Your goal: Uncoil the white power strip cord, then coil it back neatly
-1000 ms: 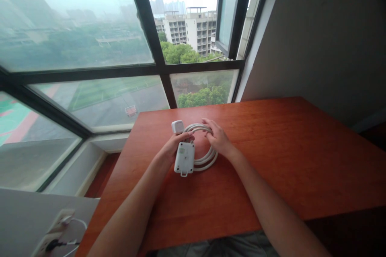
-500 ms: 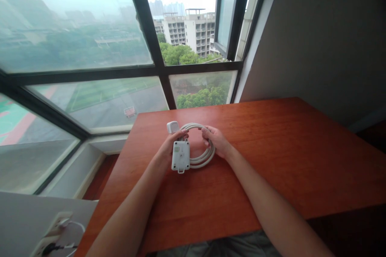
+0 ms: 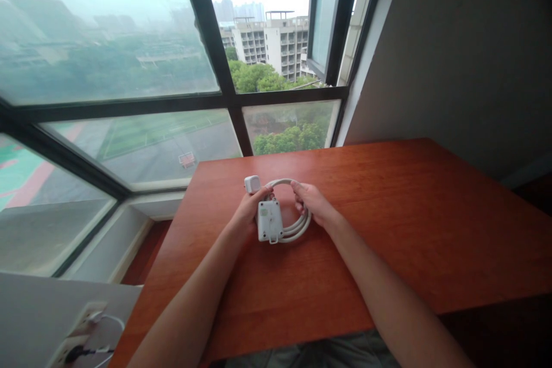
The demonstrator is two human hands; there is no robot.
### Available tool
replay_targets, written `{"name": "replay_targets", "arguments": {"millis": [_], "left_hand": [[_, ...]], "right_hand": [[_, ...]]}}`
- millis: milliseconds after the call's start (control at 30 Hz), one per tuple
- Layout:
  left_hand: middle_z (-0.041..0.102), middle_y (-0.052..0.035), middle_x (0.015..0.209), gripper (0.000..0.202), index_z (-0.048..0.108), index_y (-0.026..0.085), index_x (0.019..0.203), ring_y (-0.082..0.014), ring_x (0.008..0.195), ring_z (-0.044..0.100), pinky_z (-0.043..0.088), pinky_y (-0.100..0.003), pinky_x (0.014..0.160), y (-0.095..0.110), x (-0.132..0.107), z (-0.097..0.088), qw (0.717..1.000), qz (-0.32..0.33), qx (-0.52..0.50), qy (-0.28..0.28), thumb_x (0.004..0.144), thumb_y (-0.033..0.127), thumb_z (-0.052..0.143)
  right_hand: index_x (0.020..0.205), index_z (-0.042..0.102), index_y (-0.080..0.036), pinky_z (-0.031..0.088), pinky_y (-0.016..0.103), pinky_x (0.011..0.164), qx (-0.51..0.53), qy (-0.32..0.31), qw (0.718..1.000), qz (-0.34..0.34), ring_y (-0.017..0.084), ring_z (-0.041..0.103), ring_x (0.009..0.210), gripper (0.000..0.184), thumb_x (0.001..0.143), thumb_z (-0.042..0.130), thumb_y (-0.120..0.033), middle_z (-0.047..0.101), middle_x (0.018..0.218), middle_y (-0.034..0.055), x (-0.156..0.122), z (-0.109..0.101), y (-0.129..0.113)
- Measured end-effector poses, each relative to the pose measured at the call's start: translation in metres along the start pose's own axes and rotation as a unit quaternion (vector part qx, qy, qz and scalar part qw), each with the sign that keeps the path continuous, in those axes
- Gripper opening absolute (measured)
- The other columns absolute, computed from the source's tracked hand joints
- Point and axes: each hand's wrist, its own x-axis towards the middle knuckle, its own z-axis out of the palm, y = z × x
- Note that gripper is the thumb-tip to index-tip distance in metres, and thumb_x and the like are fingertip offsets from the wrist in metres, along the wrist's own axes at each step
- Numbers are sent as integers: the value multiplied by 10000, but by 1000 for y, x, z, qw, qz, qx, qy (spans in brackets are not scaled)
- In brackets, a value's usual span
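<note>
A white extension cord is held above the desk between both hands, its cable wound into a ring of several loops. My left hand is closed around the left side of the ring, next to the square socket box, whose screwed back faces me. The white plug sticks up beyond the left thumb. My right hand grips the loops on the right side, thumb on top. The fingers under the box are hidden.
The reddish-brown wooden desk spreads beneath, with windows along its far and left sides. A grey wall stands at the right. At lower left, wall sockets have plugs and cords in them.
The left hand, socket box and plug have shifted to the right, closer to the right hand. The ring looks narrower; the right hand has moved only slightly.
</note>
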Motion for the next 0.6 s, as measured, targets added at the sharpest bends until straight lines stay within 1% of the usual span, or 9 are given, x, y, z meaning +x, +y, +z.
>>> {"name": "replay_targets", "arguments": {"millis": [100, 167, 200, 267, 300, 333, 367, 467, 600], "left_hand": [[615, 0, 622, 334, 594, 131, 731, -98, 493, 544, 419, -218, 487, -1, -1, 3, 999, 33, 28, 9, 632, 373, 803], [601, -1, 605, 347, 596, 131, 708, -102, 492, 537, 420, -221, 491, -1, -1, 4, 997, 53, 60, 6, 630, 402, 799], [599, -3, 601, 352, 598, 131, 700, -105, 494, 535, 420, -223, 492, -1, -1, 4, 995, 64, 76, 7, 627, 411, 799], [603, -12, 600, 351, 602, 132, 681, -114, 506, 538, 420, -226, 495, 0, 0, 3, 990, 85, 111, 13, 619, 415, 800], [602, -15, 594, 347, 602, 132, 664, -117, 510, 538, 417, -225, 494, 1, 1, 2, 987, 96, 130, 17, 615, 411, 802], [600, -15, 585, 343, 600, 133, 646, -118, 511, 535, 410, -223, 492, 1, 3, 1, 983, 104, 148, 19, 611, 405, 805], [596, -14, 575, 341, 597, 134, 630, -117, 508, 530, 403, -220, 489, 1, 4, -1, 980, 110, 162, 21, 607, 399, 809], [591, -8, 564, 339, 599, 136, 622, -113, 502, 513, 382, -214, 483, 0, 7, -4, 976, 117, 182, 26, 604, 397, 815], [587, -8, 554, 350, 602, 134, 621, -113, 491, 502, 370, -214, 475, -1, 9, -6, 974, 121, 187, 32, 609, 415, 811]], "right_hand": [[755, 447, -213, 340, 201, 362, -91, 27, 995, 0, 102, 480, 383, 525, 769, 500, -734, 423, 498, -82, 1, -3, 1], [753, 493, -206, 392, 227, 434, -229, 67, 971, -19, 139, 557, 465, 521, 836, 410, -713, 502, 525, -35, 0, -5, 0], [747, 521, -201, 413, 241, 484, -314, 94, 944, -31, 161, 596, 534, 528, 862, 377, -695, 558, 564, 2, 0, -6, -1], [760, 583, -195, 434, 274, 591, -467, 139, 872, -44, 208, 647, 697, 546, 897, 336, -662, 656, 697, 84, -3, -7, -5], [789, 611, -195, 436, 291, 637, -521, 152, 839, -40, 229, 656, 768, 555, 907, 319, -652, 683, 771, 116, -4, -6, -7], [830, 633, -197, 434, 306, 669, -556, 159, 815, -31, 245, 659, 818, 568, 914, 298, -648, 696, 828, 138, -6, -6, -9], [868, 647, -198, 431, 316, 688, -578, 160, 800, -21, 255, 659, 845, 585, 920, 275, -647, 702, 864, 152, -7, -6, -11], [926, 659, -202, 416, 317, 699, -600, 145, 786, -16, 263, 659, 870, 601, 932, 242, -635, 707, 907, 157, -9, -6, -14], [969, 649, -218, 393, 292, 690, -593, 122, 795, -42, 244, 654, 873, 546, 960, 242, -581, 712, 905, 117, -8, -8, -15]]}}
